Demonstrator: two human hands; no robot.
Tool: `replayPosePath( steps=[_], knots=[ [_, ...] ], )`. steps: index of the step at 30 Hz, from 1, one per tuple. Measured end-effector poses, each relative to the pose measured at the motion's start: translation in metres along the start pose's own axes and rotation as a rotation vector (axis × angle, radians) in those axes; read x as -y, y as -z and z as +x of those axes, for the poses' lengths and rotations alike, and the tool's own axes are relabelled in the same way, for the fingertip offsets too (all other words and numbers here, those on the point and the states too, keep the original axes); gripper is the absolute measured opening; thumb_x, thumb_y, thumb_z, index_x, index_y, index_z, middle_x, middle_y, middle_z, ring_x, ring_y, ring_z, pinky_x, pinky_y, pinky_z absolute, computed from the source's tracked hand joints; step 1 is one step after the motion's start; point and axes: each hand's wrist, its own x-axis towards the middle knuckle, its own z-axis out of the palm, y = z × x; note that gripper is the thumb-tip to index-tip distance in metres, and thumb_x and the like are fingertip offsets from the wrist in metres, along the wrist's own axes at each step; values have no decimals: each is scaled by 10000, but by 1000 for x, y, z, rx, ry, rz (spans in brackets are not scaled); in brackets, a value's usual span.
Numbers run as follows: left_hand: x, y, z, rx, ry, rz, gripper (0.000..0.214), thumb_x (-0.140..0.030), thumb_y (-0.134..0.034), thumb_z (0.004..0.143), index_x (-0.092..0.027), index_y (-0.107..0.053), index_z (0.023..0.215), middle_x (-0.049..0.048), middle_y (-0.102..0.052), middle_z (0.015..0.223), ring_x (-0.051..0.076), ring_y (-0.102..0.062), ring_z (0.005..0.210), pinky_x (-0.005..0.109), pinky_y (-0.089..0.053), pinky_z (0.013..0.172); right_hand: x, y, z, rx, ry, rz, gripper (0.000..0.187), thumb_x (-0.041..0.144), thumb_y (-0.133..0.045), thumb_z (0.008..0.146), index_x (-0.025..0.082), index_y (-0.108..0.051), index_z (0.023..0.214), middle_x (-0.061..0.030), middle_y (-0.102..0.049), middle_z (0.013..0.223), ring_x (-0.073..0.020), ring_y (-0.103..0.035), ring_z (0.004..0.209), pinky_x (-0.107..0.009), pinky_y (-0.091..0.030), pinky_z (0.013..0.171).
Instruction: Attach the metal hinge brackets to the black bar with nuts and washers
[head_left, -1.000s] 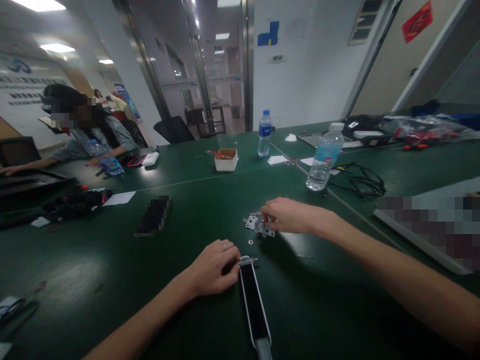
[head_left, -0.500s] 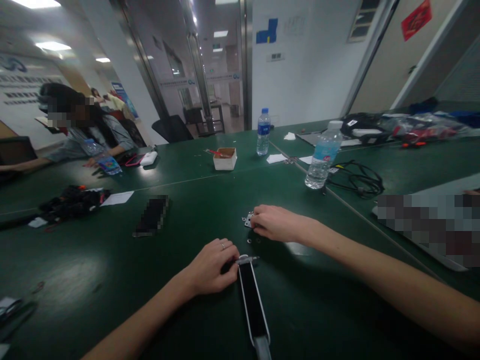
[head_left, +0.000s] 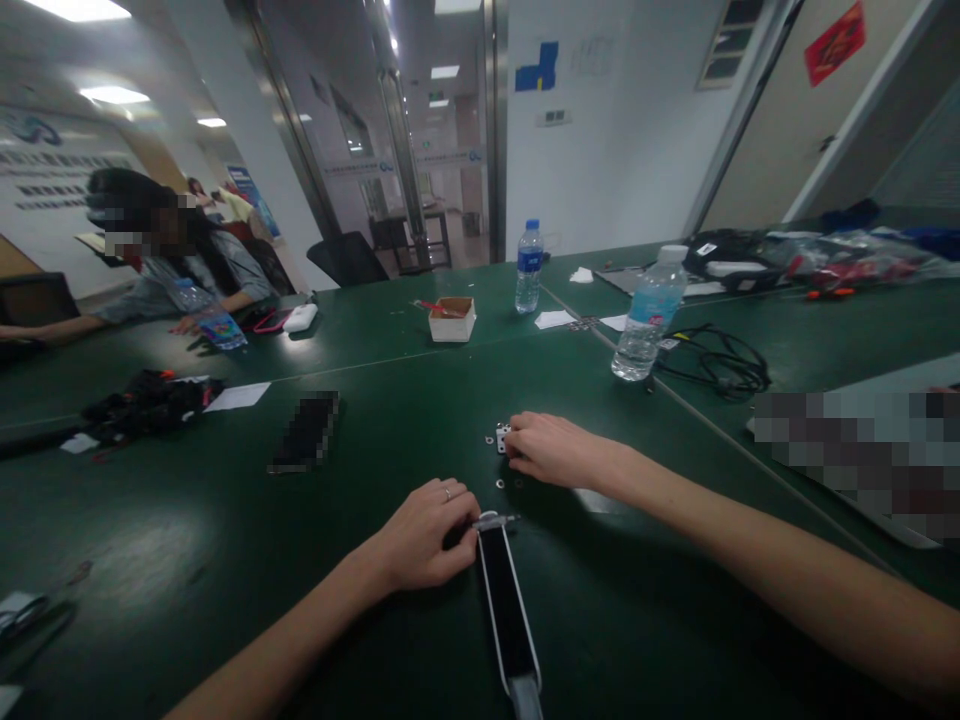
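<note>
A long black bar with pale edges (head_left: 510,610) lies on the green table (head_left: 225,540), running toward me. My left hand (head_left: 424,535) rests at its far end, fingers curled against the small metal piece there. My right hand (head_left: 551,450) lies over a small metal bracket (head_left: 501,437) and several loose washers (head_left: 499,484), fingers bent and pinched together on the parts. What the fingertips hold is hidden.
Two water bottles (head_left: 649,325) (head_left: 529,267) and a small cardboard box (head_left: 452,319) stand farther back. A black cable (head_left: 716,370) lies to the right, a dark phone (head_left: 306,432) to the left. Another person (head_left: 172,270) sits at the far left.
My right hand has drawn slightly back and left, now covering most of the metal brackets that showed beside it a second ago. The left hand has not moved.
</note>
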Motion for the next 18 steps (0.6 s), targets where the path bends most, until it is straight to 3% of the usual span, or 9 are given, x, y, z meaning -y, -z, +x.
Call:
replayPosePath(
  steps=[12, 18],
  knots=[
    [2, -2, 0, -16, -16, 7, 117, -225, -467, 848, -165, -566, 855, 30, -541, 800, 171, -477, 730, 288, -387, 657, -2, -2, 1, 51, -19, 5, 162, 218, -522, 849, 109, -640, 866, -129, -601, 955, -210, -570, 814, -302, -417, 692],
    [0, 1, 0, 15, 9, 5, 114, -228, -464, 853, -170, -561, 860, 28, -547, 805, 170, -481, 731, 287, -390, 662, -5, 0, -1, 62, -7, 124, 172, 234, -500, 871, 110, -619, 885, -108, -595, 935, -180, -545, 792, -280, -410, 665]
  ],
)
